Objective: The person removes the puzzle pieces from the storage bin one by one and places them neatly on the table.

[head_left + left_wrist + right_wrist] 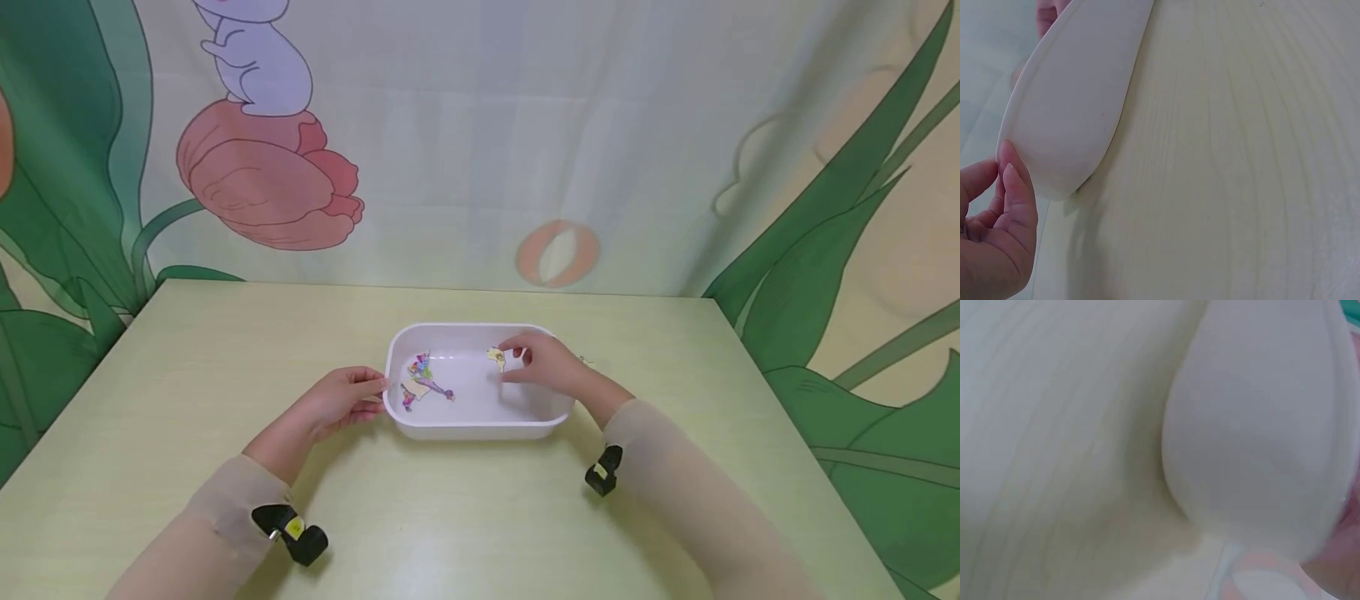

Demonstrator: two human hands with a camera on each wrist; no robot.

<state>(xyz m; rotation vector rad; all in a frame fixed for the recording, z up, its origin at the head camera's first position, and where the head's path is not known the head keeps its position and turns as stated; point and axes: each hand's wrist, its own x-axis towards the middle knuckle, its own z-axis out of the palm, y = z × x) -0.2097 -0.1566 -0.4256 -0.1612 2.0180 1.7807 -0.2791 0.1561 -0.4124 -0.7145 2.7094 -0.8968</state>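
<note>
A white rectangular plastic tray (480,432) stands on the table. My left hand (343,402) pinches its left rim between thumb and fingers; the left wrist view shows the thumb and fingertips (1015,181) at the edge. Over the inside of the tray, my right hand (543,360) holds a small flat yellow piece (496,357) at its fingertips. Several small colourful pieces, pink, purple and blue (423,379), lie at the tray's left end. In the right wrist view the tray wall (1254,437) hides most of the right hand.
The pale wooden table (480,517) extends around the tray. Behind its far edge hangs a curtain (465,150) printed with flowers and a white animal. A tiny pale object (586,360) shows just beyond the right wrist. Black cameras (300,537) are strapped to both sleeves.
</note>
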